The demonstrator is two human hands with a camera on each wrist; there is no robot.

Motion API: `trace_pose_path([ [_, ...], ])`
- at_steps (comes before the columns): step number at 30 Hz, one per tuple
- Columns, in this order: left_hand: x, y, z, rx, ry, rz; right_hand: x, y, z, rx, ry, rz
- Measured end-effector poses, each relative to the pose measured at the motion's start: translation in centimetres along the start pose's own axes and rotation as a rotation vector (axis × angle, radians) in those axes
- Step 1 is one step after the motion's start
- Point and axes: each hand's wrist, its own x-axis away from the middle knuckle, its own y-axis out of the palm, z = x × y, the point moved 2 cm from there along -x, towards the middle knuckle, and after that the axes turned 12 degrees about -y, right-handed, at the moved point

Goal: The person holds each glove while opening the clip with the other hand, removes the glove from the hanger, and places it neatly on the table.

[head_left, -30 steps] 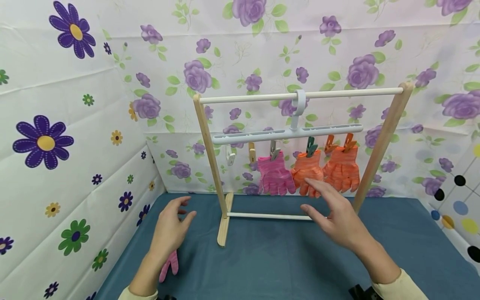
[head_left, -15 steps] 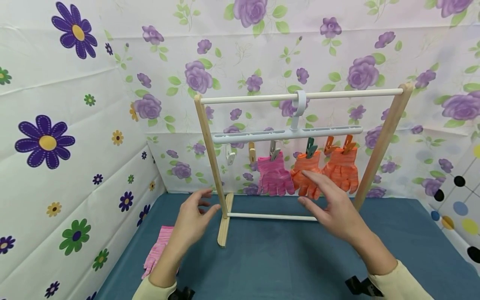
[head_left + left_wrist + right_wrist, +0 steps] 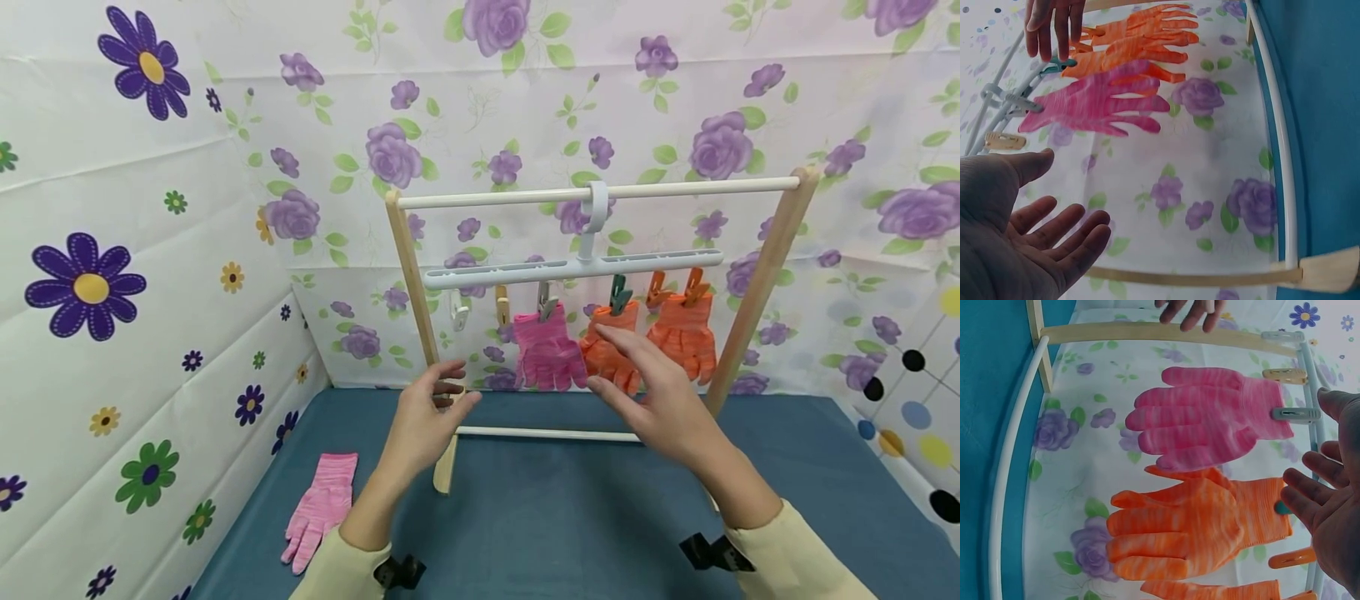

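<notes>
My left hand (image 3: 426,421) hovers before the rack's left post, its fingers loosely bent and holding nothing. My right hand (image 3: 663,404) is raised in front of the hanging gloves, fingers extended, nothing in its grasp. A pink glove (image 3: 551,352) hangs by a grey clothespin (image 3: 547,302) from a white clip hanger (image 3: 525,272). To its right an orange glove (image 3: 600,354) hangs by a green clothespin (image 3: 619,294), partly behind my right hand. Another orange glove (image 3: 686,337) hangs by two orange clothespins (image 3: 696,286). A second pink glove (image 3: 321,508) lies flat on the table, left of my left forearm.
A wooden rack (image 3: 757,292) with white rods carries the hanger at its top rod (image 3: 495,197). A white clothespin (image 3: 459,310) and a yellow one (image 3: 502,306) hang at the left with nothing clipped. Flowered cloth (image 3: 300,142) walls the blue table (image 3: 555,517).
My left hand has moved right and slightly up, away from the pink glove on the table, which now shows fully. My right hand has shifted slightly left and up.
</notes>
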Motion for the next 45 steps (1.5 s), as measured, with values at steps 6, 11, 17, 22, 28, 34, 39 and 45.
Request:
trace_pose_path([
  [6, -0.9, 1.3, 0.8, 0.06, 0.045, -0.029, -0.8, 0.1, -0.1, -0.009, 0.002, 0.003],
  [11, -1.5, 2.2, 1.2, 0.131, 0.058, -0.05, -1.5, 0.3, -0.1, -0.03, 0.013, 0.003],
  [17, -2.5, 3.4, 1.8, 0.211, 0.054, -0.09, -2.1, 0.5, 0.1, -0.03, 0.009, 0.013],
  [22, -3.2, 4.7, 2.4, 0.221, 0.079, -0.105, -2.6, 0.8, 0.4, -0.058, 0.007, 0.026],
  [28, -4.1, 5.9, 2.8, 0.255, 0.1, -0.129, -3.3, 1.1, 0.6, -0.094, 0.012, 0.029],
  [34, -4.7, 6.7, 3.1, 0.286, 0.133, -0.126, -4.2, 1.4, 0.6, -0.141, 0.034, 0.035],
  [39, -5.0, 7.0, 3.2, 0.31, 0.126, -0.103, -4.8, 1.7, 0.8, -0.19, 0.055, 0.04],
  [45, -5.1, 7.1, 3.2, 0.352, 0.114, -0.077, -5.5, 2.1, 1.2, -0.26, 0.087, 0.046],
])
